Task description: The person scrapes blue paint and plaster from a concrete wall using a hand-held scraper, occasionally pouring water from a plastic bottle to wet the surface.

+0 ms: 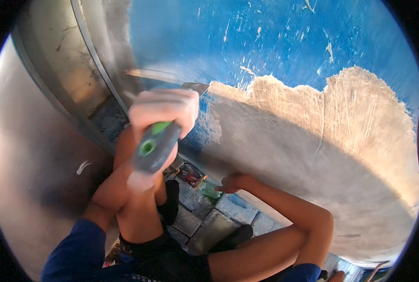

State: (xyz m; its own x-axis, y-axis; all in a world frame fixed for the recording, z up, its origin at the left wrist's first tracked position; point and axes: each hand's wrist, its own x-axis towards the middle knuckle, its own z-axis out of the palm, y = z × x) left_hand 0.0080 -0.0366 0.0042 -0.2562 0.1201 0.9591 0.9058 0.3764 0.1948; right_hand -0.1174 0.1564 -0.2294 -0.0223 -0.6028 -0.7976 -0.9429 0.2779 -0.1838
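Note:
My left hand (165,110) is closed around a paint scraper (157,145) with a black and green handle, and is smeared by motion. The scraper's metal blade (197,87) reaches the border where blue paint (284,42) meets bare, scraped wall (284,122). Low down by the wall, my right hand (235,182) has one finger stretched out and the others bent, with nothing visible in it. Its fingertip is close to a green translucent object (209,190) on the ground; whether they touch I cannot tell.
Grey paving blocks (212,230) lie between my bent legs. Next to the green object is a small dark reddish item (189,175). A smooth curved panel (35,169) rises close on my left, with a metal strip (96,56) behind it.

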